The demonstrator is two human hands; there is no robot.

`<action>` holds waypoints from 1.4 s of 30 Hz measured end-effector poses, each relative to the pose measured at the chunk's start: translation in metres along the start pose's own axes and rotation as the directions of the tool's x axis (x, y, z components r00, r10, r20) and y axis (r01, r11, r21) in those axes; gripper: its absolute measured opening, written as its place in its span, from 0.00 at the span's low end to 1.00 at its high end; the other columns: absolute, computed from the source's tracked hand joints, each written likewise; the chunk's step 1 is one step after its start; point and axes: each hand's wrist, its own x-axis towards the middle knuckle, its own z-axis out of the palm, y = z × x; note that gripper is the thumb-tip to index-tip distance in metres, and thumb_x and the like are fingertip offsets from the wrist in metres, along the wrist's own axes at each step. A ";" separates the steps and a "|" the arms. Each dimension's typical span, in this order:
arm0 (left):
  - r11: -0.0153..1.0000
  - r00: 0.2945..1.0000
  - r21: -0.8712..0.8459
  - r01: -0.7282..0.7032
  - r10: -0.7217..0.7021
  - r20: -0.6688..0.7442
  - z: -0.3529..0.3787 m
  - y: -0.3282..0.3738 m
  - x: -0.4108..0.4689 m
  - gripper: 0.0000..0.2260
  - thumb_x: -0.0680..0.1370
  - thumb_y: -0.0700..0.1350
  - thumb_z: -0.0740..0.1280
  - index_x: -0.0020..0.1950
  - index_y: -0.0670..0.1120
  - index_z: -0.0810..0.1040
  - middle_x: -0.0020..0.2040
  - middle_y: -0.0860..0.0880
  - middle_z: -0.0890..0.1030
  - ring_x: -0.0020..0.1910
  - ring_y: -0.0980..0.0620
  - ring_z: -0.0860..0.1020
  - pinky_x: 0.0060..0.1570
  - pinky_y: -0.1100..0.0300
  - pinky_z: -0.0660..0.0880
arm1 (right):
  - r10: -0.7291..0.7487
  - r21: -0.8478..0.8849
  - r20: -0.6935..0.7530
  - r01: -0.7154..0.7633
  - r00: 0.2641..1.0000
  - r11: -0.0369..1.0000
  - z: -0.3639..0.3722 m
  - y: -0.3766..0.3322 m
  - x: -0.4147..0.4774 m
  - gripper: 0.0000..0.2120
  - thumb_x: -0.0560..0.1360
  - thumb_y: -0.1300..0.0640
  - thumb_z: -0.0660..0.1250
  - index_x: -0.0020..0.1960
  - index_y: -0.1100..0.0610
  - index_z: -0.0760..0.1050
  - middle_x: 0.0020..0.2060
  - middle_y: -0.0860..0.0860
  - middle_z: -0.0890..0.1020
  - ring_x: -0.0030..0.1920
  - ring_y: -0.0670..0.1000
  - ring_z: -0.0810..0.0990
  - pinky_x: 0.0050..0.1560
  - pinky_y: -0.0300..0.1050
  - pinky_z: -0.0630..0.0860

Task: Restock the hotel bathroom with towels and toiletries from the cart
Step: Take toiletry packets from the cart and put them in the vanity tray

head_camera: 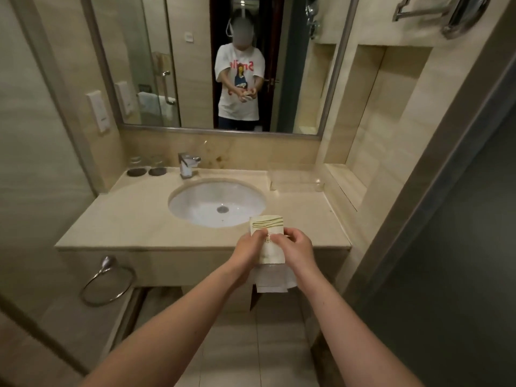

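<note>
Both our left hand [248, 248] and right hand [297, 247] are pinching a sachet [267, 222] over the counter's [125, 219] front edge; we are judging restocking barely begun, tray [318, 186] and towel ring [108, 262] awaiting items

Beige marble vanity countertop [111, 219]: oval white sink basin [195, 202] at centre, chrome faucet [187, 164] at 12 o'clock, two clear glasses [136, 161] on dark round coasters [157, 171] at 10, clear acrylic tray [296, 170] at 2.
</note>
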 end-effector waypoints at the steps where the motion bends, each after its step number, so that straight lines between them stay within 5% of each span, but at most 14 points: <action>1: 1.000 1.000 -0.009 0.007 -0.007 0.017 -0.002 0.009 0.020 0.12 0.80 0.47 0.59 0.54 0.49 0.82 0.46 0.49 0.86 0.45 0.50 0.84 0.40 0.60 0.76 | 0.008 0.018 -0.007 -0.008 1.000 1.000 0.005 -0.005 0.020 0.06 0.74 0.59 0.70 0.51 0.55 0.80 0.47 0.52 0.85 0.48 0.51 0.83 0.50 0.45 0.79; 8: 0.993 0.990 -0.079 0.084 -0.074 0.118 -0.005 0.031 0.136 0.14 0.80 0.46 0.60 0.60 0.44 0.81 0.52 0.43 0.85 0.53 0.44 0.83 0.59 0.45 0.77 | 0.141 0.156 0.010 -0.141 0.990 0.978 0.019 -0.013 0.132 0.12 0.73 0.59 0.72 0.57 0.55 0.79 0.50 0.53 0.86 0.50 0.53 0.85 0.55 0.52 0.81; 16: 0.985 0.987 -0.066 0.157 -0.156 0.031 0.010 0.042 0.285 0.13 0.78 0.44 0.61 0.54 0.42 0.82 0.50 0.40 0.85 0.51 0.41 0.83 0.58 0.42 0.76 | 0.233 0.115 0.057 -0.238 0.971 0.964 0.013 -0.013 0.285 0.11 0.73 0.61 0.72 0.54 0.58 0.76 0.47 0.55 0.85 0.42 0.53 0.84 0.39 0.45 0.79; 21: 0.978 0.980 -0.101 0.185 -0.190 -0.052 0.039 0.049 0.379 0.12 0.78 0.45 0.61 0.52 0.43 0.82 0.48 0.41 0.85 0.45 0.44 0.82 0.55 0.45 0.77 | 0.240 0.064 0.076 -0.245 0.968 0.967 -0.006 -0.016 0.384 0.09 0.74 0.60 0.71 0.53 0.62 0.78 0.45 0.58 0.83 0.39 0.54 0.81 0.42 0.50 0.78; 25: 0.956 0.960 -0.181 0.233 -0.256 -0.116 0.061 0.055 0.443 0.10 0.78 0.45 0.61 0.50 0.44 0.82 0.44 0.44 0.85 0.41 0.46 0.82 0.44 0.53 0.79 | 0.285 0.071 0.078 -0.291 0.955 0.954 -0.022 -0.018 0.457 0.08 0.77 0.59 0.66 0.53 0.64 0.76 0.37 0.57 0.84 0.35 0.53 0.83 0.34 0.46 0.80; 33: 0.902 0.899 -0.234 0.363 -0.405 -0.169 0.079 0.045 0.509 0.10 0.78 0.47 0.61 0.47 0.46 0.81 0.41 0.45 0.84 0.39 0.46 0.81 0.46 0.54 0.77 | 0.531 0.088 0.107 -0.540 0.841 0.837 -0.032 0.003 0.539 0.09 0.78 0.69 0.61 0.42 0.64 0.77 0.26 0.54 0.78 0.21 0.50 0.77 0.20 0.38 0.72; 38: 0.892 0.890 -0.237 0.386 -0.428 -0.159 0.073 0.041 0.525 0.10 0.78 0.48 0.61 0.46 0.47 0.80 0.35 0.48 0.83 0.35 0.48 0.80 0.44 0.55 0.75 | 0.488 -0.040 0.020 -0.487 0.873 0.872 -0.034 0.017 0.560 0.04 0.73 0.65 0.71 0.40 0.61 0.79 0.25 0.49 0.76 0.21 0.43 0.71 0.21 0.35 0.66; 42: 0.888 0.889 -0.224 0.402 -0.437 -0.137 0.066 0.041 0.532 0.10 0.79 0.48 0.60 0.49 0.47 0.80 0.36 0.48 0.83 0.37 0.48 0.80 0.46 0.53 0.75 | 0.427 -0.061 -0.045 -0.429 0.903 0.901 -0.034 0.024 0.567 0.04 0.71 0.60 0.76 0.43 0.57 0.81 0.34 0.48 0.82 0.34 0.46 0.78 0.32 0.35 0.70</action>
